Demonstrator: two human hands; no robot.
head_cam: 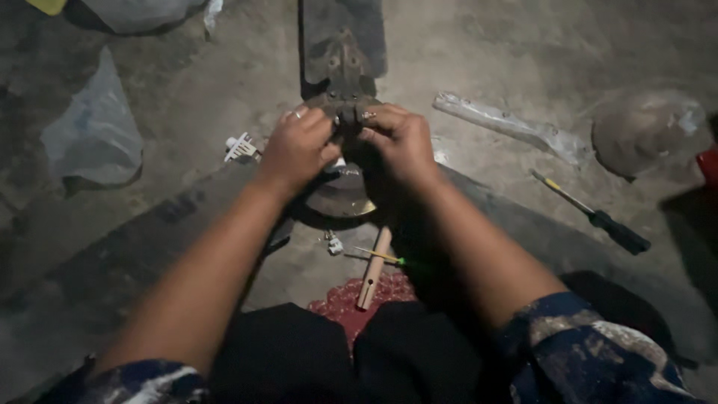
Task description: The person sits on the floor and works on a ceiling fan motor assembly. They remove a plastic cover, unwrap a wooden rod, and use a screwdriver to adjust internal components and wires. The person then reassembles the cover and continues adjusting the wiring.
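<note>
Scene: a person sits on a concrete floor [523, 45], looking down at a dismantled ceiling fan.
Left hand [298, 150]: curled closed around the left side of the fan blade bracket [345, 56], fingers pinched at its screw end.
Right hand [400, 142]: closed likewise on the bracket's right side, fingertips meeting the left hand's over the joint.
Where the fan lies: the fan motor hub [340, 196] rests on the floor just below the hands; one fan blade [340, 22] runs away toward the top edge, and two others spread left and right under the forearms.
Handling: the hub looks heavy and stiff, likely to stay put; the blade seems thin, long and prone to flex, so the metal bracket near the hub looks the firmer place to grip. The screws are small and probably easy to drop.
Near things: a wooden-handled tool [372, 271] and a thin green-tipped screwdriver [381, 256] lie between the knees; a black-handled screwdriver [594, 215] lies well to the right; a white plastic part [241, 147] sits just left of the left hand.
Open room: a plastic bag [93, 127] at left and a wrapped bundle [516, 129] at right leave bare floor beside the far blade.
</note>
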